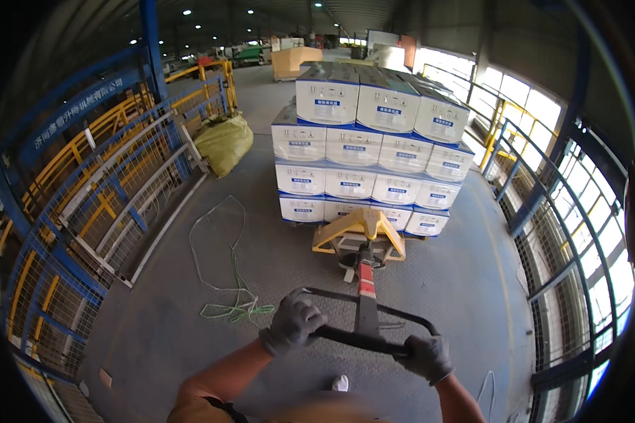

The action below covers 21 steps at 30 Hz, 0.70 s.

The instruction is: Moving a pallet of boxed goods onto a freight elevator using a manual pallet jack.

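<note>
Forearms [222,374], bare, seven and five o'clock. Left hand [290,324], right hand [427,357]: grey-gloved, fingers clamped round black looped handle [356,341]. Boxes [391,113], white-blue, oblong, stacked, twelve o'clock.

This looks like a warehouse or factory hall. A high, dark roof [282,19] with small lamps [250,11] stretches far back over a wide grey floor [451,296]. White-and-blue boxes [360,146] are stacked in rows at a yellow pallet truck [367,224], a big yellowish sack [224,144] lies by a metal fence [117,227], and bright windows [521,94] line the right side.
</note>
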Each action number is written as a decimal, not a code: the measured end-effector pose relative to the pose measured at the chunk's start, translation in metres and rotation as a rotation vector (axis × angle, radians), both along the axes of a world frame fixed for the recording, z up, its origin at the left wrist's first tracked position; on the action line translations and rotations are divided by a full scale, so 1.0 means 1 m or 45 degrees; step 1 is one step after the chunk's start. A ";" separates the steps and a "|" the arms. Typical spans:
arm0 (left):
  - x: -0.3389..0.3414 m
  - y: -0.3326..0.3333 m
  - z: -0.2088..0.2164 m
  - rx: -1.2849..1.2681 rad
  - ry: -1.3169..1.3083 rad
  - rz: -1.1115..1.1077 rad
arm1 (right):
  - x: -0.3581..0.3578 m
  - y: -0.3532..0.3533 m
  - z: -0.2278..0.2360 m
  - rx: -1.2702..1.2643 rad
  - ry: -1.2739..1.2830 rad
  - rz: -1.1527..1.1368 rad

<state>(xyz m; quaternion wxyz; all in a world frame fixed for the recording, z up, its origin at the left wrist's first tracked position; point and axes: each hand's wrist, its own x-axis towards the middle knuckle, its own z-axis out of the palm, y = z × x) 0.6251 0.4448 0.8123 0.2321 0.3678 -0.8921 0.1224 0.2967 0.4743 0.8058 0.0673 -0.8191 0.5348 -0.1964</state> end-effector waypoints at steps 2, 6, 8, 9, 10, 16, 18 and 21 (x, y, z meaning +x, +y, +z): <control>-0.002 0.011 0.020 0.012 0.097 -0.054 | -0.006 0.007 0.011 -0.085 -0.092 0.097; -0.009 0.038 0.038 0.043 0.160 -0.066 | -0.014 0.032 0.027 0.064 -0.073 0.101; -0.010 0.049 0.045 0.057 0.184 -0.088 | -0.022 0.045 0.030 0.097 -0.097 0.112; -0.012 0.057 0.049 0.063 0.203 -0.117 | -0.027 0.054 0.032 0.121 -0.126 0.118; -0.014 0.067 0.059 0.104 0.209 -0.072 | -0.026 0.060 0.041 0.042 -0.068 0.164; -0.045 0.139 0.069 0.452 0.001 0.167 | -0.057 0.121 0.031 0.034 -0.145 0.254; -0.056 0.165 0.066 0.573 -0.090 0.271 | -0.066 0.136 0.030 0.020 -0.131 0.293; -0.086 0.210 0.053 0.449 0.010 0.327 | -0.096 0.162 0.022 0.021 -0.073 0.321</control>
